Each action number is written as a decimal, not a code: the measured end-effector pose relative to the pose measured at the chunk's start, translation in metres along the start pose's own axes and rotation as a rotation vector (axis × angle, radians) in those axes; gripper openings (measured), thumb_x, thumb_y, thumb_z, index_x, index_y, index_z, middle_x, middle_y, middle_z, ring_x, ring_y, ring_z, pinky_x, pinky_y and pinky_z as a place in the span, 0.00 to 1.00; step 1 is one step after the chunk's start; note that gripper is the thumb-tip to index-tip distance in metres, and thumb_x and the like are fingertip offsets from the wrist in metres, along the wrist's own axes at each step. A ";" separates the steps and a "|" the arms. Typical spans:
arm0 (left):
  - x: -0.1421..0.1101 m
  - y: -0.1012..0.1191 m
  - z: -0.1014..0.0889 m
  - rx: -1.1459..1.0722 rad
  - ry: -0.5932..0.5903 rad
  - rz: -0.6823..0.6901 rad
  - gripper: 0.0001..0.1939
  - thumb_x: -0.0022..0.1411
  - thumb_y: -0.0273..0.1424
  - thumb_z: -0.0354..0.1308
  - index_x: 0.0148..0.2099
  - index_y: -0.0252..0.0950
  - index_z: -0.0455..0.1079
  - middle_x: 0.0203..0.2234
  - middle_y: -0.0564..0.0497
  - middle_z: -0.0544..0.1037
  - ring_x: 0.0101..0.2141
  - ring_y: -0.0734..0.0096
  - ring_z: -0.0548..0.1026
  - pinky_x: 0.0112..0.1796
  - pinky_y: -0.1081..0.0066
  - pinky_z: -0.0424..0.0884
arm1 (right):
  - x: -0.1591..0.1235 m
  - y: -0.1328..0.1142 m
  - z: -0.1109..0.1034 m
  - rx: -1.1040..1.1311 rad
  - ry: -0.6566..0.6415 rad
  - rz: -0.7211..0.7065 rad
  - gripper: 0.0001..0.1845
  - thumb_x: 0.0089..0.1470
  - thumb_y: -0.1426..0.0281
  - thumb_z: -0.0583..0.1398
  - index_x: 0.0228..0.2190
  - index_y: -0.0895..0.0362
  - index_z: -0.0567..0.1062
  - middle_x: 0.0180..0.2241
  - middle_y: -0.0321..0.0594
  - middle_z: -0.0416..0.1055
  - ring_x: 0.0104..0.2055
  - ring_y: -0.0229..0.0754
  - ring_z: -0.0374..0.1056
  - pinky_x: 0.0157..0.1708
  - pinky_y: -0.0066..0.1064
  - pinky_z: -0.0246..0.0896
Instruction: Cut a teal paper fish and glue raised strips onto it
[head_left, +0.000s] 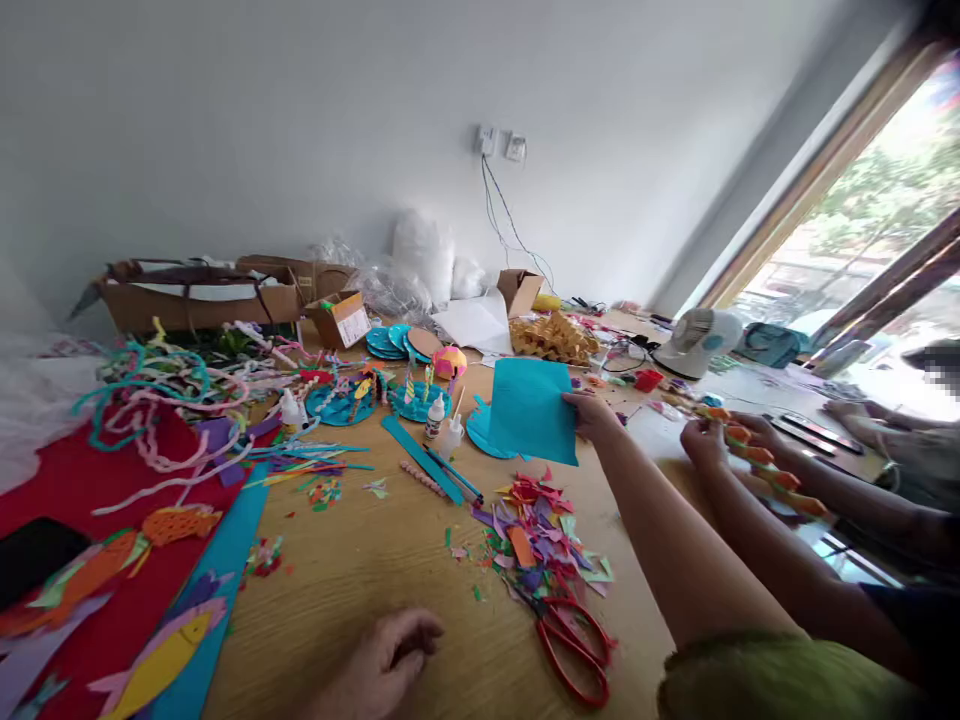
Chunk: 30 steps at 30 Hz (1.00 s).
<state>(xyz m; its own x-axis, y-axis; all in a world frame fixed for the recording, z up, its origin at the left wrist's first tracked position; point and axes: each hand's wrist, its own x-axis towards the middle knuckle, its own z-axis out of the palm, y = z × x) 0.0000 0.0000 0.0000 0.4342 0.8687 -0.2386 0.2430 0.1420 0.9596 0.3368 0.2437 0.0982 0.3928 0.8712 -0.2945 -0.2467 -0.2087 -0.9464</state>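
My right hand (594, 414) pinches the right edge of a blue sheet of craft paper (531, 405), raised above the far middle of the table. Behind the sheet, a blue cut piece (481, 428) is partly hidden. My left hand (390, 655) rests low over the near table, fingers loosely bent, thumb apart and nothing visible in it. To its right lie red-handled scissors (574, 640), below a heap of coloured paper scraps (532, 535). Beyond the left hand are a blue strip (421, 458), small white glue bottles (435, 416) and decorated blue discs (341, 402).
Tangled fuzzy yarn (176, 400), felt fish (161, 665) and a black phone-like object (37, 560) lie on red sheets at left. Boxes (199, 305) and plastic bags (422, 255) line the wall. A fan (697, 342) and a co-worker's hands (705, 445) with an orange-green strip are at right.
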 end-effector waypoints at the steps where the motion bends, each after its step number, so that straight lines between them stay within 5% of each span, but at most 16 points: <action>1: 0.001 -0.001 0.000 -0.016 0.003 0.006 0.15 0.48 0.33 0.53 0.39 0.36 0.72 0.36 0.45 0.78 0.39 0.58 0.73 0.43 0.64 0.66 | -0.001 -0.004 0.000 0.011 0.007 -0.007 0.18 0.59 0.65 0.57 0.49 0.58 0.67 0.49 0.44 0.66 0.46 0.44 0.67 0.43 0.42 0.66; 5: -0.001 0.000 -0.005 -0.142 0.028 0.039 0.14 0.49 0.36 0.58 0.38 0.38 0.73 0.34 0.47 0.78 0.38 0.60 0.73 0.41 0.65 0.67 | -0.014 -0.018 0.002 0.066 0.032 -0.079 0.15 0.59 0.65 0.57 0.46 0.59 0.69 0.45 0.43 0.69 0.42 0.42 0.69 0.40 0.39 0.67; 10: -0.017 0.024 -0.022 -0.413 0.055 0.067 0.19 0.48 0.49 0.63 0.36 0.40 0.75 0.28 0.50 0.77 0.31 0.65 0.73 0.35 0.67 0.69 | -0.055 -0.027 0.012 0.124 0.013 -0.231 0.02 0.49 0.73 0.62 0.27 0.57 0.71 0.24 0.35 0.73 0.28 0.40 0.69 0.30 0.32 0.67; 15: -0.036 0.067 -0.029 -0.494 0.044 0.159 0.16 0.54 0.46 0.62 0.43 0.46 0.75 0.34 0.50 0.78 0.36 0.64 0.75 0.36 0.68 0.70 | -0.122 -0.020 0.041 0.109 -0.075 -0.440 0.06 0.45 0.70 0.63 0.29 0.55 0.72 0.26 0.32 0.73 0.28 0.37 0.67 0.29 0.28 0.64; 16: -0.037 0.075 -0.028 -0.508 0.103 0.193 0.17 0.54 0.45 0.62 0.46 0.47 0.74 0.37 0.50 0.78 0.40 0.62 0.74 0.38 0.68 0.69 | -0.139 -0.017 0.049 0.016 -0.127 -0.584 0.06 0.47 0.68 0.62 0.30 0.55 0.73 0.27 0.33 0.72 0.28 0.37 0.66 0.29 0.27 0.63; 19: -0.031 0.091 -0.020 -0.555 0.256 0.298 0.22 0.52 0.42 0.65 0.51 0.49 0.70 0.51 0.49 0.72 0.53 0.57 0.66 0.45 0.67 0.67 | -0.189 -0.003 0.073 -0.303 -0.149 -1.011 0.04 0.51 0.68 0.59 0.30 0.55 0.71 0.25 0.33 0.68 0.27 0.36 0.63 0.27 0.27 0.60; 23: -0.015 0.092 -0.013 -0.687 0.311 0.362 0.38 0.46 0.44 0.68 0.59 0.51 0.61 0.59 0.47 0.62 0.57 0.51 0.61 0.48 0.61 0.66 | -0.240 0.031 0.102 -0.633 -0.278 -1.442 0.05 0.56 0.75 0.54 0.31 0.56 0.70 0.30 0.38 0.70 0.32 0.38 0.65 0.32 0.29 0.62; 26: -0.014 0.086 -0.013 -0.779 0.295 0.434 0.45 0.42 0.48 0.69 0.61 0.52 0.56 0.60 0.48 0.60 0.59 0.49 0.56 0.52 0.57 0.62 | -0.259 0.061 0.118 -0.725 -0.431 -1.514 0.08 0.59 0.74 0.52 0.35 0.58 0.71 0.32 0.42 0.71 0.34 0.40 0.66 0.33 0.30 0.63; 30: -0.027 0.076 -0.017 -0.885 0.356 0.414 0.26 0.49 0.48 0.65 0.49 0.46 0.70 0.53 0.50 0.69 0.58 0.51 0.58 0.54 0.57 0.60 | -0.274 0.093 0.132 -0.831 -0.525 -1.503 0.10 0.59 0.71 0.52 0.36 0.58 0.72 0.34 0.45 0.72 0.35 0.44 0.66 0.34 0.35 0.64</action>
<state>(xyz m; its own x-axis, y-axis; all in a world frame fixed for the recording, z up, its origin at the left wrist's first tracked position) -0.0082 -0.0044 0.0820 0.0223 0.9983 0.0545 -0.6528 -0.0268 0.7570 0.0892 0.0443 0.1081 -0.4969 0.5064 0.7047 0.5491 0.8123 -0.1966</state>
